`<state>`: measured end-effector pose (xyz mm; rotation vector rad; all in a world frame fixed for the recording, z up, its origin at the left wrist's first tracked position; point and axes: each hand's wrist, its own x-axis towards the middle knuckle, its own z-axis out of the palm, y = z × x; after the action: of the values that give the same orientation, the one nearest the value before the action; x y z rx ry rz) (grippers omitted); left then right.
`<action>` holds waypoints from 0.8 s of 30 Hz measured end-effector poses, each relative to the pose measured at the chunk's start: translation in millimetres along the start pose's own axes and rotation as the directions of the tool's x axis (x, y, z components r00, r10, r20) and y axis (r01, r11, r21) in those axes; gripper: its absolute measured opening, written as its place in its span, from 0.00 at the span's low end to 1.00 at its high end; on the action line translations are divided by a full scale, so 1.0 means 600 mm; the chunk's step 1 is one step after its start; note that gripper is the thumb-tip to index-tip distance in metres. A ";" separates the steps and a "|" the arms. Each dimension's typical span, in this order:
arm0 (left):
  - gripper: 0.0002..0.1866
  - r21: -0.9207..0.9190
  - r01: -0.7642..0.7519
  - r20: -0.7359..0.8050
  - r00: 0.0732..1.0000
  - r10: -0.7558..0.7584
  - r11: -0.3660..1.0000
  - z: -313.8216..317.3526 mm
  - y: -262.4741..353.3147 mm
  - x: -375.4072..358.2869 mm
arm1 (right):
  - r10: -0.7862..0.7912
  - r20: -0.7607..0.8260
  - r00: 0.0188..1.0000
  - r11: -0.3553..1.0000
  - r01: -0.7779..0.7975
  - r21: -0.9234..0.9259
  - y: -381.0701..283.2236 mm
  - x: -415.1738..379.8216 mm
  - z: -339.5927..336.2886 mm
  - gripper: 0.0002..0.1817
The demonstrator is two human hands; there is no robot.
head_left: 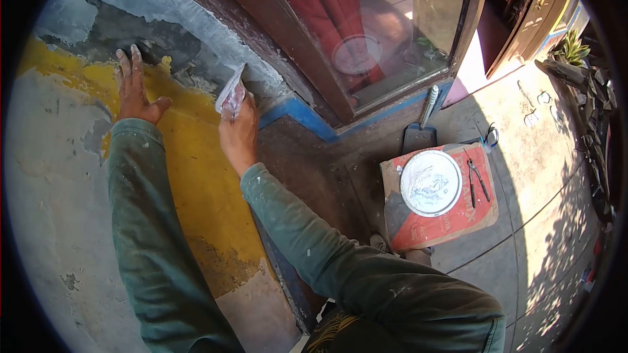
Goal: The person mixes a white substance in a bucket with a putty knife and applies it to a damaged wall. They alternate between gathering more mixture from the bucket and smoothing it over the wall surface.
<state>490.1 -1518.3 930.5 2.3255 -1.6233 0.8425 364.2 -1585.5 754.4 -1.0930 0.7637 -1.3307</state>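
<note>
My left hand [139, 91] lies against the wall with its fingers spread, at the edge between peeling yellow paint [203, 189] and a bare dark grey patch [154, 38]. My right hand [238, 134] is closed around a crumpled, whitish plastic bag [230, 93], pinkish inside. The bag's pointed tip is up against the rough plaster [258, 68] beside the brown window frame [288, 42]. The right fingers are partly hidden behind the bag and the hand.
At lower right, a round white tub [430, 183] of white paste sits on a red cardboard piece [451, 225], with pliers [472, 180] beside it. A dustpan [418, 138] stands near the blue-trimmed wall base. Sunlit paving [536, 163] and a stack of dark slabs [592, 104] lie farther right.
</note>
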 end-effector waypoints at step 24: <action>0.71 0.503 -0.541 0.078 0.805 0.588 0.674 0.035 -0.159 0.069 | 0.511 0.626 0.589 -0.058 0.750 -0.659 0.387 0.019 -1.225 0.18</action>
<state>593.7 -1524.0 951.7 1.9909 -2.3671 1.6585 -227.4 -1748.6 287.6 -2.9130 0.8276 0.2227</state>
